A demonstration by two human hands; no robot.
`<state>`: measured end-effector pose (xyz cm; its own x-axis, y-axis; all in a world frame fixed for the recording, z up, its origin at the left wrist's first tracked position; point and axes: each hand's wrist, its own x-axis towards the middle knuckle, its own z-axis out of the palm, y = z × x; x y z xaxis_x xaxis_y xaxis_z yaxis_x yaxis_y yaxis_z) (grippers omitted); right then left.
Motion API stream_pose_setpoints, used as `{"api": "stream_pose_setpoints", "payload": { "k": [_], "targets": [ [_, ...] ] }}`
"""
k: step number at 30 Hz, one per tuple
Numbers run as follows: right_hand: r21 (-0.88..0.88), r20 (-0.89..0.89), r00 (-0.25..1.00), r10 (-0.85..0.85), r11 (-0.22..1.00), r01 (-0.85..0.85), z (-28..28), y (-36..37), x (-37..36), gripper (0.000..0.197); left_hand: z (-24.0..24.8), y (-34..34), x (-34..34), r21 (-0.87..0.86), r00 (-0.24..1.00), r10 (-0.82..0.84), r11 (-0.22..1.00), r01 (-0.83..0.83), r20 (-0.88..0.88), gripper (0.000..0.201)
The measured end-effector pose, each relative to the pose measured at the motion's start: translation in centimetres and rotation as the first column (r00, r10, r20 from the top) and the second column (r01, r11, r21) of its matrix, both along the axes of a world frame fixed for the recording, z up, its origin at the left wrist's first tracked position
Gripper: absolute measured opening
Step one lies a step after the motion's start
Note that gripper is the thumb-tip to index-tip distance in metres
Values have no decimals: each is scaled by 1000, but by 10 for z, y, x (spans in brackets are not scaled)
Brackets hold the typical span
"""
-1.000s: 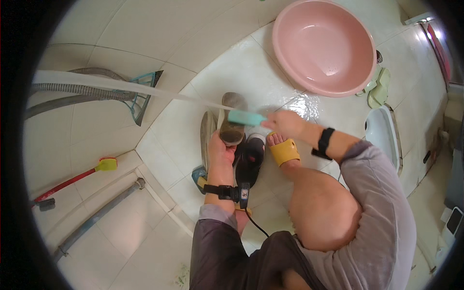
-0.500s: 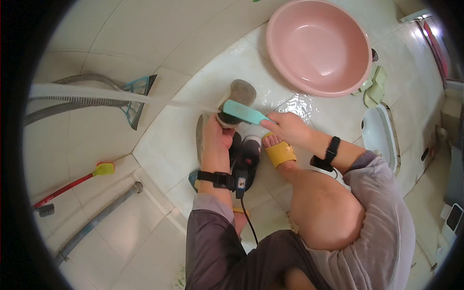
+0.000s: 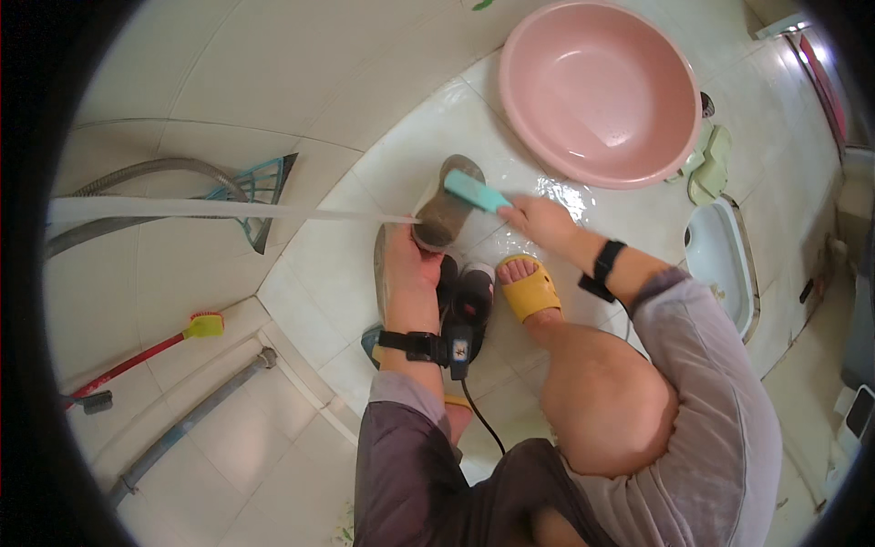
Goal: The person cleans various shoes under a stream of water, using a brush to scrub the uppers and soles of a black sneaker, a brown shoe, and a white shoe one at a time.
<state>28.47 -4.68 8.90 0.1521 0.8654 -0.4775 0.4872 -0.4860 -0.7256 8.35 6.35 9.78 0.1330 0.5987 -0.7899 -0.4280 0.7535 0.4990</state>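
Observation:
With its sole turned up, a brownish-grey shoe is in my left hand, whose fingers close around its near end. My right hand grips the handle of a turquoise scrub brush, its head lying over the far half of the sole. The bristles are hidden beneath the head. A stream of water comes in from the left and meets the sole near its close end. Below stand dark shoes, partly behind my left forearm. Another sole edge shows left of my wrist.
A large pink basin stands on the wet tiles ahead. Pale green slippers and a white squat toilet are to the right. Leftward are a squeegee, a grey hose and a red-handled brush. My feet wear yellow slippers.
The brush has moved farther along the sole, away from me and slightly right, with my right hand. The shoe is tilted a little differently, and the water now meets more of its near end.

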Motion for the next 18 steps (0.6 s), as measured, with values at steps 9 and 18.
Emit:
{"api": "stream_pose_setpoints", "payload": {
  "k": [9, 18],
  "targets": [
    [-78, -21, 999, 40, 996, -42, 2, -11, 3, 42, 9, 3, 10, 14, 993, 70, 998, -69, -94, 26],
    [-30, -18, 1000, 12, 999, -13, -7, -4, -2, 46, 4, -9, 10, 48, 994, 19, 999, -14, -105, 27]
  ]
}}
